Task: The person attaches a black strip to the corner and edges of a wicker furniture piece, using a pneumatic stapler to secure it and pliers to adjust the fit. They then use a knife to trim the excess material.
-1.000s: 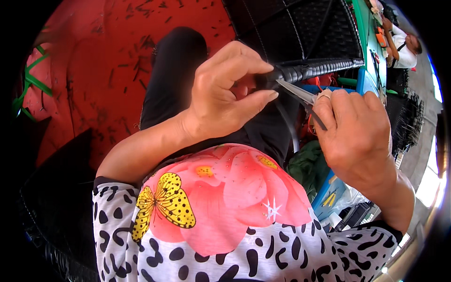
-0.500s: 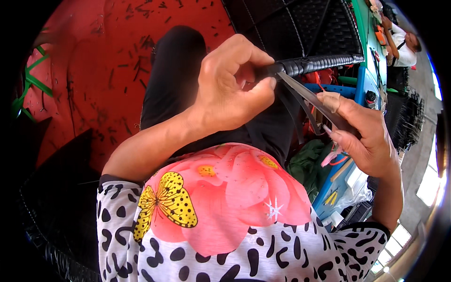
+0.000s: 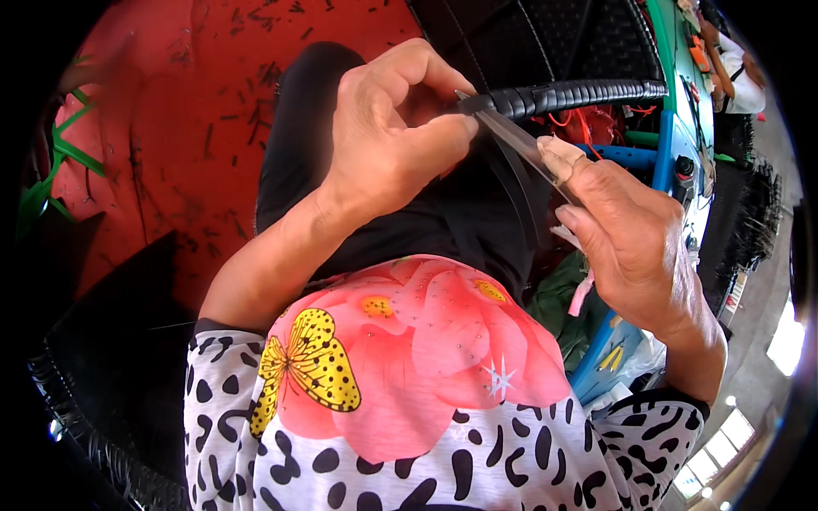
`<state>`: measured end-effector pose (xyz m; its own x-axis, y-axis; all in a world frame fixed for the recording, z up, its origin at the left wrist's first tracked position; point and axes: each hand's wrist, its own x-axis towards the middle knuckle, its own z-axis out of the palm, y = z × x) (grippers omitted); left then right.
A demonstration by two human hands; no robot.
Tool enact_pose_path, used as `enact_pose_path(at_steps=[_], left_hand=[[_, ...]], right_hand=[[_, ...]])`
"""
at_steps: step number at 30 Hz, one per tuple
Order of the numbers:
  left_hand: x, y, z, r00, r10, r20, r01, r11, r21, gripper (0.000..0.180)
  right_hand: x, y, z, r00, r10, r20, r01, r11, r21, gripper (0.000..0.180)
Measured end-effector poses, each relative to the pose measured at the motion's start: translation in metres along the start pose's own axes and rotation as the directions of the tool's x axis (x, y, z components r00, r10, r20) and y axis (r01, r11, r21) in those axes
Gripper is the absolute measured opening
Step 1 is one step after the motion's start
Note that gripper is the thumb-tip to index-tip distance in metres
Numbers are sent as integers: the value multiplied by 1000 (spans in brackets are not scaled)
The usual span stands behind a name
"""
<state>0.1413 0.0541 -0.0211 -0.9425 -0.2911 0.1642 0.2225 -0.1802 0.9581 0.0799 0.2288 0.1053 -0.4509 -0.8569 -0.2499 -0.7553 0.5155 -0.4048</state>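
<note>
My left hand [image 3: 379,128] is closed, thumb and forefinger pinching the near end of a bar wound with black strip [image 3: 579,95]. In my right hand [image 3: 626,226], whose finger has a tan wrap on it, is a long pointed metal blade [image 3: 517,139]. Its tip crosses the bar's end and shows between my left thumb and forefinger. My right fingers hide the blade's grip. Loose black strips [image 3: 524,192] hang below the bar's end. Beyond the bar is a black woven piece [image 3: 588,38], which the bar seems to edge.
Red floor covering [image 3: 196,51] with scattered black scraps lies at left. Green bars [image 3: 81,153] stand at its far left. At right are a blue table edge [image 3: 663,162], dark green cloth [image 3: 562,311] and yellow-handled tools [image 3: 611,356]. Another person [image 3: 741,77] is at the far right.
Both hands have shifted left and slightly upward. The blade has moved farther left, its tip now lying across the bar's end at my left fingers. My right hand has come closer to the left.
</note>
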Motion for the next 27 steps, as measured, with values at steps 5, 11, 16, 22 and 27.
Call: enact_pose_path(at_steps=[5, 11, 16, 22, 27], left_hand=[[5, -7, -1, 990, 105, -91, -97, 991, 92, 12], [18, -7, -4, 989, 124, -77, -104, 970, 220, 15], [18, -12, -9, 998, -43, 54, 46, 998, -42, 20], [11, -33, -19, 993, -27, 111, 60, 950, -306, 14], [10, -34, -14, 994, -62, 92, 86, 955, -284, 16]], right_hand=[[12, 11, 1, 998, -50, -43, 58, 971, 232, 37], [28, 27, -10, 983, 114, 143, -152, 944, 294, 42], [21, 25, -11, 946, -287, -148, 264, 951, -160, 38], [-9, 15, 37, 775, -473, -419, 404, 881, -246, 22], [9, 21, 85, 786, -229, -575, 264, 964, -24, 24]])
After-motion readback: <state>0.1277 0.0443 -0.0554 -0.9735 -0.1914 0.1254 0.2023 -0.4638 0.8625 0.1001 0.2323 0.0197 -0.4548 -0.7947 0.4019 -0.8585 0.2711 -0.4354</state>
